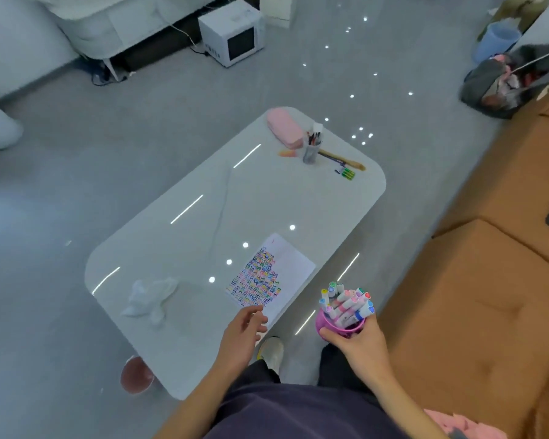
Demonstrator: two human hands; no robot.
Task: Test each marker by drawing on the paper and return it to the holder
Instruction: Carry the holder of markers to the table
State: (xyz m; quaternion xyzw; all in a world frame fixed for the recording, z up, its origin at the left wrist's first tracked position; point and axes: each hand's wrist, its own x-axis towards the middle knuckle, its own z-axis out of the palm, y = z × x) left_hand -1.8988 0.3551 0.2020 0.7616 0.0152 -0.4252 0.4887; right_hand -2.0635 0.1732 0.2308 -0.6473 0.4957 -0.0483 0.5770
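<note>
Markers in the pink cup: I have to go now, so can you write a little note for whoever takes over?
Left hand: open, empty, over the near corner of the white paper sheet.
Right hand: grips the round pink plastic holder at the glossy white table's near edge.
The capped coloured markers stand in the holder; neither hand has one.
Done: many rows of coloured squiggles fill part of the sheet.
Left: which markers are untested cannot be told; part of the sheet is blank.
</note>
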